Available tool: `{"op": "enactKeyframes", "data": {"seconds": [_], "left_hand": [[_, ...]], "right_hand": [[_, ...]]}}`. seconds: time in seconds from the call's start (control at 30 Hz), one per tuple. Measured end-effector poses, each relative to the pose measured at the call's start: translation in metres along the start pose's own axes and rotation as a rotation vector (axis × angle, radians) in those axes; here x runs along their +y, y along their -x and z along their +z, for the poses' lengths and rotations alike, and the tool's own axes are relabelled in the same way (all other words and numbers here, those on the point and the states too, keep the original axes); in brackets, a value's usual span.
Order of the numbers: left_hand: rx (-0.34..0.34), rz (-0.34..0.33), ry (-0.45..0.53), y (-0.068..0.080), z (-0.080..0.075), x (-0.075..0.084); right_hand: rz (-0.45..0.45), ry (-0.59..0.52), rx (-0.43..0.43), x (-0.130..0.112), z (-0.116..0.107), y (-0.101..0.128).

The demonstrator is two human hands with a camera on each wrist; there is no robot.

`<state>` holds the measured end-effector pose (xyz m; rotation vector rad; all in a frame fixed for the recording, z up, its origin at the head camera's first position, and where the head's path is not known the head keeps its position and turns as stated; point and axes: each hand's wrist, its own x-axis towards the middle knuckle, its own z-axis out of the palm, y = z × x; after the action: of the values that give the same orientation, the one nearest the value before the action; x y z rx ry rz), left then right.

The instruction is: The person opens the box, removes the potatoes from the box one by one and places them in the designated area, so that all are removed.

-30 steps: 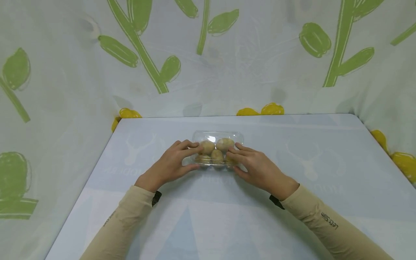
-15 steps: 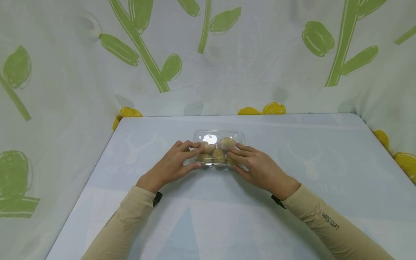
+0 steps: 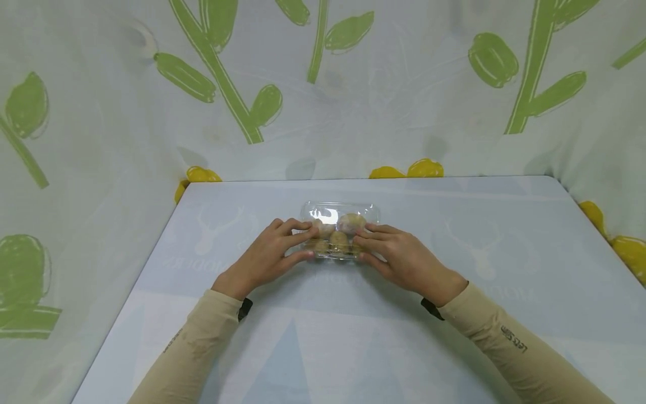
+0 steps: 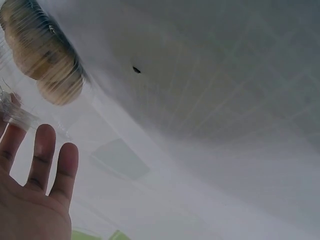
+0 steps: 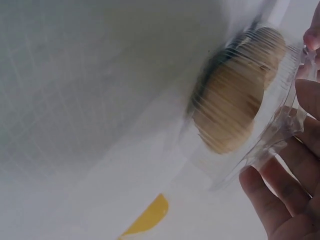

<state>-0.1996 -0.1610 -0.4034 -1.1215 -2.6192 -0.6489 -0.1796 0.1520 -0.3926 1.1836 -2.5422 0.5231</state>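
A clear plastic box (image 3: 339, 230) of small brown round items (image 3: 350, 222) is seen from the head view near the middle of the desk (image 3: 323, 336), toward its far edge. It is held from both ends: the left hand (image 3: 262, 259) is curled round the left end, fingers over the top and thumb at the near edge, and the right hand (image 3: 404, 259) is curled round the right end in the same way. Both grips are thus closed on the box — neither is spread flat.

What the head view does not give is supplied by the wrist views. In the left wrist view the brown items (image 4: 42, 57) are seen through ribbed clear plastic at the upper left, with three fingers (image 4: 42, 155) held straight beneath; the fingertips nearest the box are cut off at the frame edge. In the right wrist view the ribbed wall of the box (image 5: 260, 135) is shown close up, a brown item (image 5: 232, 105) pressed behind it, and the fingers (image 5: 295, 170) are wrapped against its end flange.

The desk is covered in a pale blue-white sheet with faint printed shapes. Behind and to both sides a white cloth (image 3: 404, 112) is hung — it is printed with green stems and leaves and yellow shapes along the desk's edge. Beige sleeves (image 3: 504, 342) are worn on both arms.
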Motion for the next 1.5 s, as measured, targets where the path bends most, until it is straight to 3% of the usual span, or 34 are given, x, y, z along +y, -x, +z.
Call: {"op": "enactKeyframes", "data": {"seconds": [0.27, 0.57, 0.97, 1.5], "left_hand": [[-0.016, -0.024, -0.088, 0.0, 0.002, 0.002], [0.027, 0.05, -0.214, -0.003, -0.005, 0.002], [0.039, 0.09, -0.253, -0.007, -0.017, 0.002], [0.077, 0.047, -0.253, -0.014, -0.037, 0.004]], "right_hand": [[-0.007, 0.011, -0.037, 0.002, -0.004, 0.0], [-0.025, 0.033, -0.047, 0.003, -0.006, -0.002], [-0.013, -0.044, -0.064, 0.008, -0.024, -0.006], [-0.177, 0.069, 0.153, 0.023, -0.039, -0.019]]}}
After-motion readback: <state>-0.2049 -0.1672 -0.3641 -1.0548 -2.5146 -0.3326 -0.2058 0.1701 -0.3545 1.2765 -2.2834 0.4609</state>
